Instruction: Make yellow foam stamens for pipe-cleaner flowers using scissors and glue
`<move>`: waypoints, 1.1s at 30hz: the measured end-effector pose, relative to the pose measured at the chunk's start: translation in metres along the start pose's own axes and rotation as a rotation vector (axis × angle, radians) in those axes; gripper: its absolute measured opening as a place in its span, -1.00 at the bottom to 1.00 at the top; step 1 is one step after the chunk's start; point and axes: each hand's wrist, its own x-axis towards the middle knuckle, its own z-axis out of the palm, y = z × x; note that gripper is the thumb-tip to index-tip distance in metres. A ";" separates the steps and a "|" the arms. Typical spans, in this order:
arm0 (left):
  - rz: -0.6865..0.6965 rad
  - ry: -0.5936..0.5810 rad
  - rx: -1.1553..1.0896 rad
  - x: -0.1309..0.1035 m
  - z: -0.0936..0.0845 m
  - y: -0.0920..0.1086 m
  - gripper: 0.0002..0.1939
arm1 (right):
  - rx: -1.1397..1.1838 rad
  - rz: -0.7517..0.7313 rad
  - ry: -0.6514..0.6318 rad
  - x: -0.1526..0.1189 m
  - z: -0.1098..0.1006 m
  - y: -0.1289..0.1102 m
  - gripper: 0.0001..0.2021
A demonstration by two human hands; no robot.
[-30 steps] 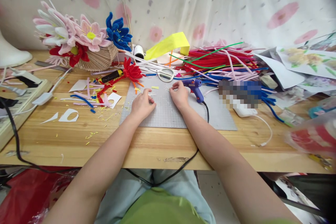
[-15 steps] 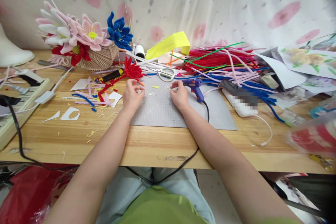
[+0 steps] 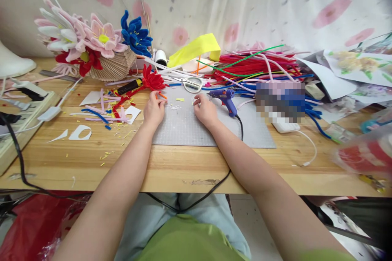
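Note:
Over the left part of the grey cutting mat (image 3: 183, 132), my left hand (image 3: 154, 110) is closed with its fingertips together; whatever is in them is too small to make out. My right hand (image 3: 205, 110) hovers at the mat's middle, fingers curled in a pinch near faint white threads that I cannot make out clearly. Between the hands lie several thin white strands (image 3: 175, 108) and a small yellow strip (image 3: 180, 99). Just right of my right hand rests a purple hot glue gun (image 3: 226, 100). A red fuzzy flower (image 3: 152, 77) stands behind my left hand.
Scissors (image 3: 193, 84) lie behind the mat, before bundled red pipe cleaners (image 3: 251, 65). Finished flowers (image 3: 104, 38) stand at back left. Paper scraps (image 3: 80, 132) and yellow bits litter the left side. The glue gun's black cord (image 3: 241, 128) runs over the table edge.
My right hand has shifted slightly left, and the white threads seen at its fingertips are now less visible. My left hand stays almost in place. The whole view has shifted a little.

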 end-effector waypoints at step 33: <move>-0.309 0.135 -0.702 0.010 0.001 -0.002 -0.68 | 0.104 -0.155 0.089 0.004 -0.003 -0.007 -0.67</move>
